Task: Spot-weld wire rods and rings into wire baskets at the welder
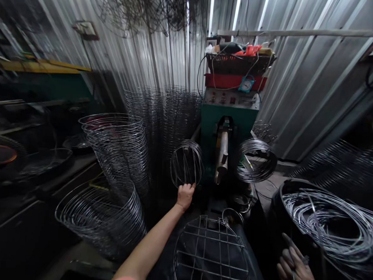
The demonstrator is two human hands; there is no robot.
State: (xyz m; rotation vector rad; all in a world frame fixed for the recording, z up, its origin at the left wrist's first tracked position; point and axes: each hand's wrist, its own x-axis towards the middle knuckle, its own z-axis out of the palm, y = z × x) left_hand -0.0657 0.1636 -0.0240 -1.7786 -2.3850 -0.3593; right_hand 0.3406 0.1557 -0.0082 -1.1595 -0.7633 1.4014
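Note:
My left hand (pixel 185 195) reaches forward with its fingers closed on the lower edge of a round bundle of wire rings (pixel 188 145) left of the green machine. My right hand (pixel 296 264) is low on the right, beside the black tub, its fingers curled round a thin wire. A round wire grid (pixel 213 241) lies over my lap, between the two arms. Another coil of wire rings (pixel 256 158) hangs right of the machine's metal arms (pixel 223 151).
The green machine (pixel 210 116) stands ahead, with a basket (pixel 241 64) on top. Tall stacks of wire rings (pixel 119 141) rise on the left. A black tub (pixel 284 200) of loose wire rings (pixel 333 222) is on the right.

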